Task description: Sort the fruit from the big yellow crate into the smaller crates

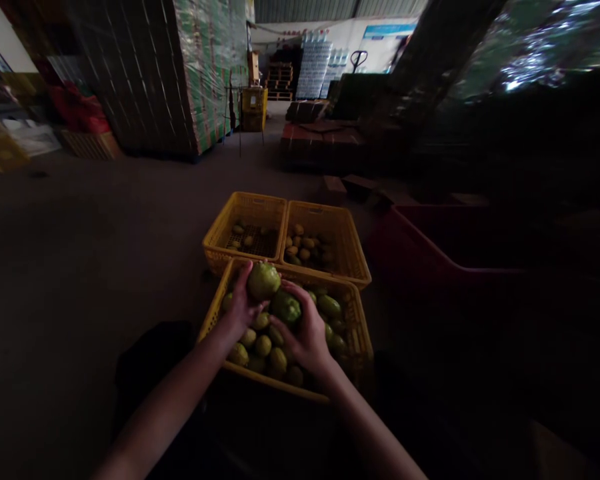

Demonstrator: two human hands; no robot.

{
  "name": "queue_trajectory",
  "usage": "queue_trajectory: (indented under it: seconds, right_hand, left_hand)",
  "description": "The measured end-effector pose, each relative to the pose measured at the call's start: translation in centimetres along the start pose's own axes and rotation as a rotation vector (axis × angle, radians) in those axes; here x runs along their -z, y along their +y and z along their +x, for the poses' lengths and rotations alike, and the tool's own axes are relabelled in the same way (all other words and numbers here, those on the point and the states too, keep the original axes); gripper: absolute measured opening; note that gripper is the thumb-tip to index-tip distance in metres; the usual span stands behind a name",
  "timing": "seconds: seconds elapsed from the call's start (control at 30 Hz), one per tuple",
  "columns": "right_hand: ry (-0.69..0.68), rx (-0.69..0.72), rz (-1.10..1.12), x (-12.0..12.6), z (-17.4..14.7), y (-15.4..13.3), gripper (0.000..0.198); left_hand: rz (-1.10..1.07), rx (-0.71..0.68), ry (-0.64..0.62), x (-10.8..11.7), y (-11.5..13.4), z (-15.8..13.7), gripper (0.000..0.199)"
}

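My left hand (242,303) is wrapped round a pale green, roundish fruit (264,281), held up above the near yellow crate (215,303). My right hand (310,337) grips a darker green, bumpy fruit (287,307) just beside it. Under both hands the near crate holds many green and yellow-green oval fruits (279,360). What kind of fruit this is I cannot tell for sure.
Behind the near crate stand a left yellow crate (215,233) with a few fruits and a right yellow crate (350,247) with more. A dark red tub (420,247) is at the right. Wrapped stacks (213,73) and a pallet jack (359,60) are farther back.
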State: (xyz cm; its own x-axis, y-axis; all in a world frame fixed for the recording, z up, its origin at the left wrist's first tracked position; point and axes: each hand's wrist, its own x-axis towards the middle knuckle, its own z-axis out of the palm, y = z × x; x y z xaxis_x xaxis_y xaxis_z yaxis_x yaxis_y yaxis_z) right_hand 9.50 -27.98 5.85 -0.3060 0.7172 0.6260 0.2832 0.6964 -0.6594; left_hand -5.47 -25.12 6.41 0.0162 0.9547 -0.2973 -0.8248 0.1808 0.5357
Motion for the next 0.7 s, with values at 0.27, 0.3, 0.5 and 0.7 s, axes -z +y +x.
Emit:
queue_trajectory:
  seconds: [0.27, 0.3, 0.5, 0.7]
  right_hand:
    - [0.043, -0.271, 0.095, 1.2, 0.9, 1.2, 0.041]
    - [0.044, -0.288, 0.113, 1.1, 0.8, 1.3, 0.041]
    - [-0.011, -0.401, 0.220, 0.7, 0.4, 1.2, 0.041]
    - [-0.032, -0.573, 0.348, 0.9, 1.1, 0.7, 0.034]
  left_hand:
    - [0.181, -0.270, 0.002, -1.4, -0.5, -1.5, 0.018]
    - [0.198, -0.292, 0.026, -1.3, -0.6, -1.4, 0.018]
    - [0.073, -0.082, 0.194, -0.3, 0.2, -0.5, 0.026]
    - [0.011, 0.227, 0.244, 0.1, 1.5, -0.6, 0.027]
